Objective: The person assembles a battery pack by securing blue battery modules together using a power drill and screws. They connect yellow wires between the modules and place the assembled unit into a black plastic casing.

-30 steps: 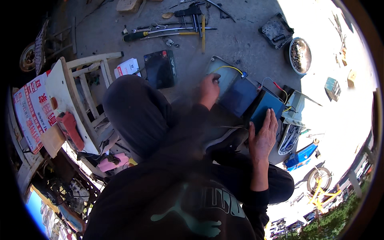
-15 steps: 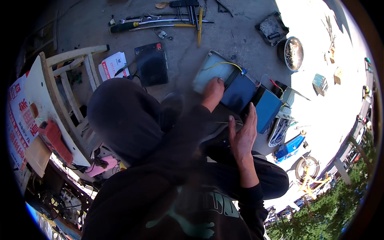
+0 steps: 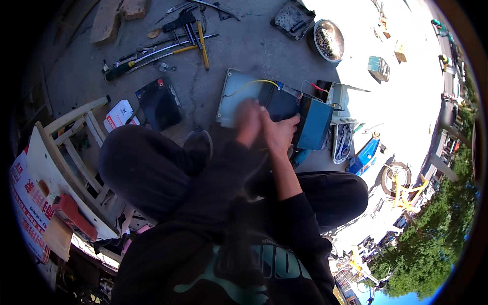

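A dark blue battery pack (image 3: 283,105) lies partly in a pale grey plastic case (image 3: 229,96), a yellow wire (image 3: 264,81) arching over it. My right hand (image 3: 279,133) grips the near end of this pack, thumb on its left and fingers over its right side. Close beside that thumb is my left hand (image 3: 248,119), at the near edge of the case; motion smears its fingers, so its hold cannot be made out. To the right stands a second blue battery pack (image 3: 313,124), with a red-tipped wire (image 3: 318,88) by its far end.
A black battery (image 3: 158,104) lies left on the concrete, near a wooden stool (image 3: 76,129). Long-handled tools (image 3: 162,50) lie beyond. A metal bowl of small parts (image 3: 328,41) and a black tray (image 3: 293,20) stand far right. An open grey case (image 3: 344,142) holds tools.
The whole view has shifted. My right hand has moved forward from beside the packs onto the near end of the left pack. My left hand has drawn back toward me and is blurred.
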Demonstrator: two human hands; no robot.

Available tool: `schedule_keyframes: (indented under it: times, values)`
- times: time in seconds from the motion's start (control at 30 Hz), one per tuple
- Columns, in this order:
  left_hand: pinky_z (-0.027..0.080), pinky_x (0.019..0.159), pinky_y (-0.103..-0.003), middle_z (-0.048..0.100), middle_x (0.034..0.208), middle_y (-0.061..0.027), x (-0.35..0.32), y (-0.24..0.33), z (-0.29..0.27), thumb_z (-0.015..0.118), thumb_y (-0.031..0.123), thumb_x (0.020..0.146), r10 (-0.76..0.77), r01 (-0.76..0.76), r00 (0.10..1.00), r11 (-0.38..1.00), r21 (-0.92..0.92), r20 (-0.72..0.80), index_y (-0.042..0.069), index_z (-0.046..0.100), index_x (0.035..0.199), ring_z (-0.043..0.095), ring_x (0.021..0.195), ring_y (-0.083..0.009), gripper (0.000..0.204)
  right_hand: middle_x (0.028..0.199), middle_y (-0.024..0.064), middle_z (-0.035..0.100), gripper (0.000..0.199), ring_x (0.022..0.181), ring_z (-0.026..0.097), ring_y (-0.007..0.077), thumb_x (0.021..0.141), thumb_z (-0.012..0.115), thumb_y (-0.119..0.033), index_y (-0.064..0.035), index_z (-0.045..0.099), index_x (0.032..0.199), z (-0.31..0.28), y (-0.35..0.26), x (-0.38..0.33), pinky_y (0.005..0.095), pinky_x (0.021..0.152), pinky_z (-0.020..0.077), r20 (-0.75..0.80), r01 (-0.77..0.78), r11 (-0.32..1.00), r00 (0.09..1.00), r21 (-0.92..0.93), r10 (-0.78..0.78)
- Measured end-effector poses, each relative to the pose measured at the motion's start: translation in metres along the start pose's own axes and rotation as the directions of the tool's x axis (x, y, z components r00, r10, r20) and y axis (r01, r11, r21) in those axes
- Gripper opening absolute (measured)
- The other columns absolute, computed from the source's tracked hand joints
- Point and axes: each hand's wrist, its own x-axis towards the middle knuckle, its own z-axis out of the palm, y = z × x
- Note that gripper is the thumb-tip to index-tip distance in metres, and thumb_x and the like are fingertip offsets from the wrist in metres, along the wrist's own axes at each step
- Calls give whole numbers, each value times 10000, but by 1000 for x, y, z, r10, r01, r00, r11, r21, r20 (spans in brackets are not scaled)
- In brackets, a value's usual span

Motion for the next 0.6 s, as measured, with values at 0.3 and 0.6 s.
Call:
schedule_keyframes:
  times: [0.3, 0.6]
  values:
    - [470, 974, -449, 623, 1243, -246, 23, -13, -2, 546, 283, 1029, -93, 138, 964, 976, -169, 250, -24, 603, 1212, 597, 1159, -373, 362, 1301, 318, 587, 1154, 1205, 600, 465, 646, 810, -676, 32, 403, 1461, -2, -7, -9, 508, 1027, 478, -206, 14, 1000, 978, -6, -15]
    - [522, 941, -347, 693, 1178, -88, 14, 71, -60, 786, 286, 908, -136, 447, 845, 711, -543, 517, 5, 592, 1334, 661, 1078, -198, 546, 1316, 283, 622, 1084, 1229, 609, 430, 672, 834, -605, 43, 437, 1445, -22, 22, -5, 453, 1027, 493, -103, 135, 928, 989, 347, -106]
